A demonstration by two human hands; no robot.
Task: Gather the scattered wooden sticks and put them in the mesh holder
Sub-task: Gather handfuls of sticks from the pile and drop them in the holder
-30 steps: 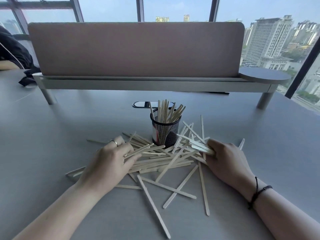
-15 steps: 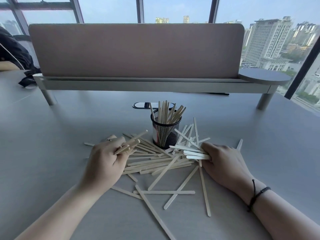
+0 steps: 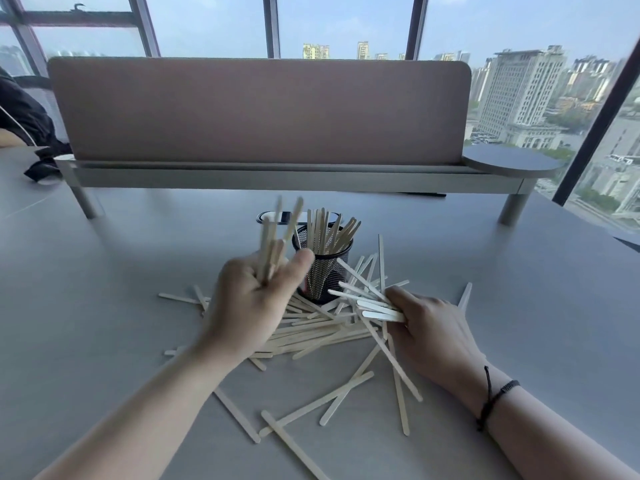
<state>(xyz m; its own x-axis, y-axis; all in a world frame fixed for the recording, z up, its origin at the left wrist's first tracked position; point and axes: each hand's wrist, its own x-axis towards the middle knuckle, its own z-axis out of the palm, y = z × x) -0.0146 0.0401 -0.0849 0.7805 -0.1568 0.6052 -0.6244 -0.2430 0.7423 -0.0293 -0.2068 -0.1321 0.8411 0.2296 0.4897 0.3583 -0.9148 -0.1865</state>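
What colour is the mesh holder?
Black wire mesh holder, seen in the head view, the only view.

Pale sticks [image 3: 313, 336], black mesh holder [image 3: 323, 271]

A: Left hand [image 3: 254, 299]?
B: Raised off the counter [image 3: 104, 289], gripping a blurred bunch of sticks [image 3: 273, 237] upright; the mesh holder [image 3: 323, 268] stands just right of its fingers [image 3: 300, 260].
A: Right hand [image 3: 433, 330]?
B: Low; its fingers [image 3: 398, 294] clasp a fan of sticks [image 3: 367, 299] over the scattered pile [image 3: 322, 336].
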